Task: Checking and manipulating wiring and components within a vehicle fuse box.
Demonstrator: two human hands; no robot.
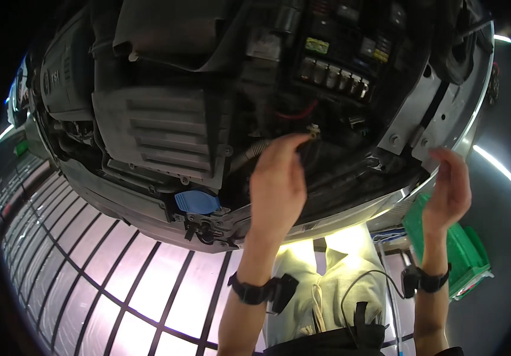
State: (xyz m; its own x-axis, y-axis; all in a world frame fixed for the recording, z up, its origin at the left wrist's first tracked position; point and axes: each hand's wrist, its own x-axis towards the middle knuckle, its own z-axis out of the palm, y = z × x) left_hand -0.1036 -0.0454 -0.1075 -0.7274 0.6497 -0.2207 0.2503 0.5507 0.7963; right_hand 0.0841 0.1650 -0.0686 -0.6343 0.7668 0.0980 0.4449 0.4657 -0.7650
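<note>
The left hand (pixel 278 188) has its fingertips at a small brassy fitting (pixel 313 129), towards one o'clock; I can't tell whether it's pinched. The right hand (pixel 450 190), at the left's three o'clock, curves loosely, apparently empty. A slip in that dimness could snag the red wire (pixel 303 113) at the fitting's ten o'clock.

Both forearms (pixel 243 314) reach forward, well apart; the left hand (pixel 278 187) bends its fingers (pixel 292 142) rightward, while the right hand (pixel 449 193) curls loosely leftward.
</note>
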